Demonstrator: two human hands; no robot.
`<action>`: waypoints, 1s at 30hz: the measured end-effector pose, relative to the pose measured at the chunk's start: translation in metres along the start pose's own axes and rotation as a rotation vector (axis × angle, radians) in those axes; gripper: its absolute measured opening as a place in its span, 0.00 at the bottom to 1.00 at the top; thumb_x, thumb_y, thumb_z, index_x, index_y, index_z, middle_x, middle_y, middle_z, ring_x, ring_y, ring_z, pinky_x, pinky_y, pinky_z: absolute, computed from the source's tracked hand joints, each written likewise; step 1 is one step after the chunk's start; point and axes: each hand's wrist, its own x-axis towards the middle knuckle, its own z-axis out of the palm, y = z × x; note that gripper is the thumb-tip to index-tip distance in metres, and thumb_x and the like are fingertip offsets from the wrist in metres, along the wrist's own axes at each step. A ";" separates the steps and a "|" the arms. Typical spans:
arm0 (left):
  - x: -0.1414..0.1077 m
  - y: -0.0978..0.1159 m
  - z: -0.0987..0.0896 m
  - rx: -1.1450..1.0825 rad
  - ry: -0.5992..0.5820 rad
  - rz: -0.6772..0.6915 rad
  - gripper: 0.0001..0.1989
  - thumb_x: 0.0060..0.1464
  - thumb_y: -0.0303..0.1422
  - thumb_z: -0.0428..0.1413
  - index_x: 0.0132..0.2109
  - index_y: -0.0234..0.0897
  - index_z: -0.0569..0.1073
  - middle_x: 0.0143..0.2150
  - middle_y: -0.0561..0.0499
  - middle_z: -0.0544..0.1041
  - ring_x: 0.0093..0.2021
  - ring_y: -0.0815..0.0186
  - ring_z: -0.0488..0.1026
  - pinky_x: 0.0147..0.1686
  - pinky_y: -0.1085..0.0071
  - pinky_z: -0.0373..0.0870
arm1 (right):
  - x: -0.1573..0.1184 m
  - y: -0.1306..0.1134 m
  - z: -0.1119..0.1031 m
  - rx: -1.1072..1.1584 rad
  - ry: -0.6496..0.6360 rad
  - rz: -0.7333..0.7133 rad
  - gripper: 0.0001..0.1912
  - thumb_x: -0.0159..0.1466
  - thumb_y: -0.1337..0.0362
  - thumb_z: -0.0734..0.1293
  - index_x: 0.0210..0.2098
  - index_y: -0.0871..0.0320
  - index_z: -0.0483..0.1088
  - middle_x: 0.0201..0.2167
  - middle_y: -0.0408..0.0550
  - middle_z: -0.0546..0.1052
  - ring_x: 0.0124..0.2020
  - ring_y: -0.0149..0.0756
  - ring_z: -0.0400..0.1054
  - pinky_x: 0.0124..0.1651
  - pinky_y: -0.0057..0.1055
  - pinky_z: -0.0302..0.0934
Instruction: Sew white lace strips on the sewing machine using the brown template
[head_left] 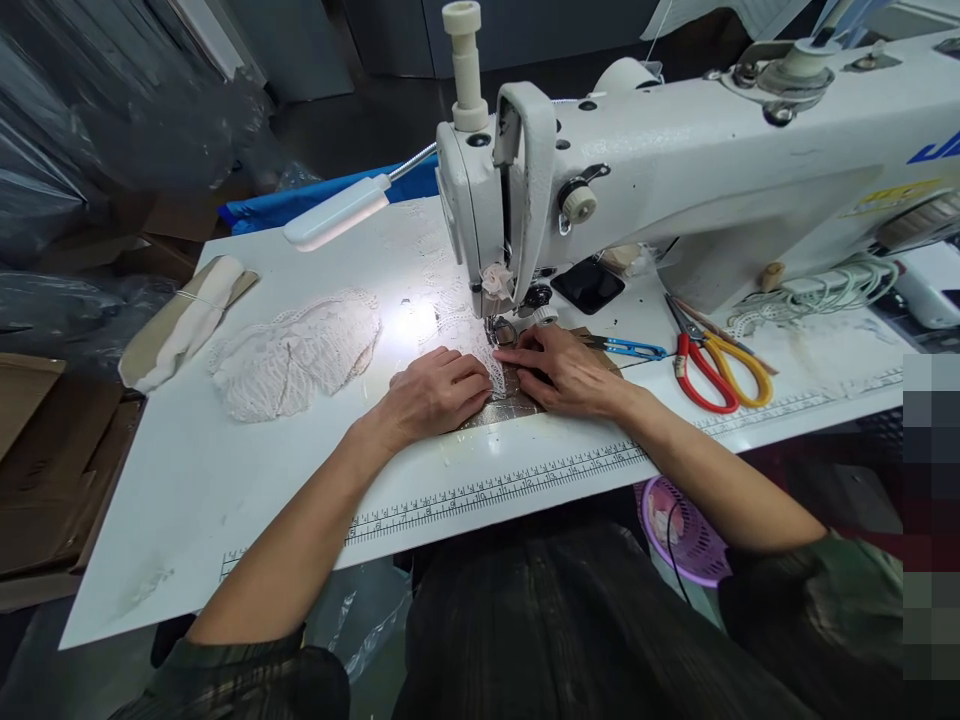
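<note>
A narrow strip of white lace runs toward me from under the presser foot of a white sewing machine. My left hand presses down beside the strip, its fingers bent and held together on the lace edge. From the other side my right hand reaches in, index finger pointing at the foot and the other fingers curled on the work. Brownish material lies under both hands; what the fingertips pinch is partly hidden. Blue thread snips lie just right of my right hand.
Gathered white lace rests at left, near a wrapped bundle. Red-and-yellow scissors and a dark phone lie right. A lamp lights the table. A purple basket stands below the front edge.
</note>
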 end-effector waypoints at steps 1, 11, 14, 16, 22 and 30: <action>0.000 0.000 0.000 0.009 -0.003 0.007 0.10 0.66 0.29 0.52 0.39 0.35 0.77 0.39 0.46 0.81 0.35 0.65 0.76 0.34 0.67 0.73 | 0.000 -0.001 0.001 -0.011 -0.008 -0.007 0.19 0.67 0.66 0.62 0.55 0.54 0.76 0.45 0.55 0.71 0.47 0.46 0.65 0.53 0.47 0.63; -0.001 0.004 -0.001 0.054 -0.025 0.016 0.12 0.66 0.29 0.51 0.38 0.35 0.79 0.39 0.48 0.82 0.33 0.66 0.75 0.33 0.67 0.72 | -0.002 -0.001 0.002 -0.021 -0.015 -0.014 0.19 0.67 0.68 0.62 0.53 0.51 0.78 0.45 0.54 0.70 0.47 0.45 0.63 0.52 0.45 0.62; 0.002 0.011 -0.006 0.042 -0.057 -0.021 0.11 0.64 0.31 0.52 0.39 0.33 0.79 0.40 0.46 0.81 0.36 0.63 0.77 0.37 0.65 0.73 | -0.002 -0.002 0.001 -0.027 -0.019 -0.027 0.19 0.67 0.67 0.62 0.52 0.50 0.78 0.46 0.54 0.70 0.48 0.45 0.63 0.51 0.45 0.62; 0.004 0.013 -0.010 0.039 -0.102 -0.038 0.12 0.62 0.33 0.53 0.40 0.32 0.80 0.40 0.44 0.81 0.37 0.61 0.76 0.39 0.63 0.72 | -0.002 -0.002 0.000 -0.040 -0.022 -0.037 0.18 0.67 0.67 0.63 0.52 0.50 0.78 0.47 0.54 0.71 0.49 0.45 0.64 0.51 0.45 0.62; 0.011 0.009 -0.016 -0.007 -0.216 -0.046 0.13 0.60 0.36 0.54 0.38 0.35 0.81 0.37 0.46 0.80 0.35 0.63 0.75 0.38 0.64 0.69 | -0.001 -0.007 -0.001 -0.093 -0.038 -0.031 0.18 0.67 0.67 0.63 0.53 0.52 0.78 0.47 0.57 0.71 0.49 0.47 0.64 0.50 0.46 0.62; 0.007 0.013 -0.014 -0.013 -0.184 -0.110 0.14 0.61 0.35 0.52 0.42 0.32 0.79 0.43 0.42 0.80 0.39 0.59 0.76 0.40 0.61 0.71 | 0.001 -0.011 0.001 -0.169 -0.081 0.007 0.18 0.69 0.67 0.62 0.55 0.53 0.75 0.47 0.58 0.71 0.47 0.48 0.64 0.49 0.46 0.62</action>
